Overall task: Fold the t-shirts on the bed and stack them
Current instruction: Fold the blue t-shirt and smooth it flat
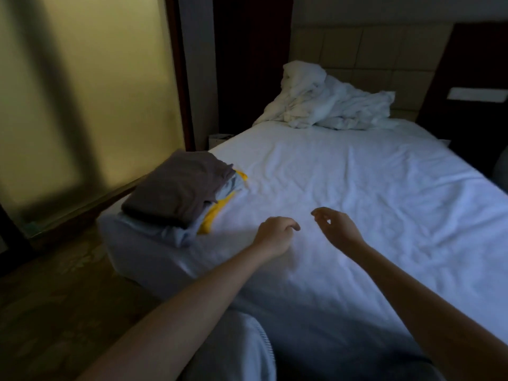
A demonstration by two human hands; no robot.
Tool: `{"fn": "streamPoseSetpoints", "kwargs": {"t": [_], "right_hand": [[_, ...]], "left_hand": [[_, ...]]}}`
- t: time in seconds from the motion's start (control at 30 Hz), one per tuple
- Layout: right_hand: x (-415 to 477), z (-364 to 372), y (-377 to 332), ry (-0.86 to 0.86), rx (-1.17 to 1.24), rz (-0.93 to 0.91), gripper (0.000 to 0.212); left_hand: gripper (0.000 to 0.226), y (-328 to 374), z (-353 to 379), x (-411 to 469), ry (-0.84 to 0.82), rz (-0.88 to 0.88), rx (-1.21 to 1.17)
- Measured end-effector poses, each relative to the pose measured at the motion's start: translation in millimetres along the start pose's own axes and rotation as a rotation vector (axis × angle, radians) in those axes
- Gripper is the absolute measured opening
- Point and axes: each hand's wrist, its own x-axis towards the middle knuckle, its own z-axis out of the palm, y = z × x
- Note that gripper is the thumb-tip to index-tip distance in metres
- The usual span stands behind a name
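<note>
Dim light fills a bedroom where a bed (371, 174) under a white cotton sheet, finely creased all over, runs from 6 o'clock up toward 1 o'clock. At the bed's near left corner, about 9 o'clock in the picture, sits the stack of folded t-shirts (178, 204). A soft grey t-shirt (176, 188) lies on top as a flat rectangle. Beneath it are pale blue-white layers (182, 233) with loose rumpled edges, and a bright yellow t-shirt (212, 215) shows as a strip along the side facing 3 o'clock.

Both bare forearms reach in from 6 o'clock over the sheet, near the middle. The left hand (275, 235) hangs with its fingers loosely curled downward and holds nothing; the stack lies at its 10 o'clock, near but apart. The right hand (336, 226), just beside it at 3 o'clock, is likewise slack, fingers bent, thumb close to the forefinger, with nothing between them.

At 12 o'clock a crumpled white duvet (324, 105) is heaped against a padded headboard (371, 50) of beige square panels. A frosted, yellowish glass panel (82, 105) stands at 10 o'clock above a dark wooden floor (55, 298).
</note>
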Motion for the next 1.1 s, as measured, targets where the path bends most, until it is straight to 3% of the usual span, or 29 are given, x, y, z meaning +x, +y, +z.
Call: {"fn": "streamPoseSetpoints", "kwargs": {"t": [0.43, 0.57, 0.7, 0.8, 0.93, 1.0, 1.1], "right_hand": [[-136, -156, 196, 0.187, -0.092, 0.341, 0.022], [-160, -177, 230, 0.281, -0.095, 0.416, 0.021], [-180, -192, 266, 0.366, -0.187, 0.448, 0.023], [-194, -200, 294, 0.465, -0.245, 0.520, 0.028], [-191, -209, 323, 0.595, -0.322, 0.654, 0.041], [-179, -216, 333, 0.677, -0.410, 0.670, 0.048], [-162, -222, 352, 0.565, -0.427, 0.858, 0.062]], "left_hand": [[0.038, 186, 190, 24, -0.231, 0.128, -0.049], [0.041, 225, 240, 40, -0.240, 0.209, 0.052], [0.038, 249, 288, 49, -0.297, 0.450, 0.325], [0.034, 257, 307, 59, -0.244, 0.546, 0.455], [0.038, 283, 323, 88, -0.299, 0.471, 0.480], [0.047, 283, 335, 89, -0.229, 0.469, 0.423], [0.039, 269, 344, 88, -0.100, 0.524, 0.353]]}}
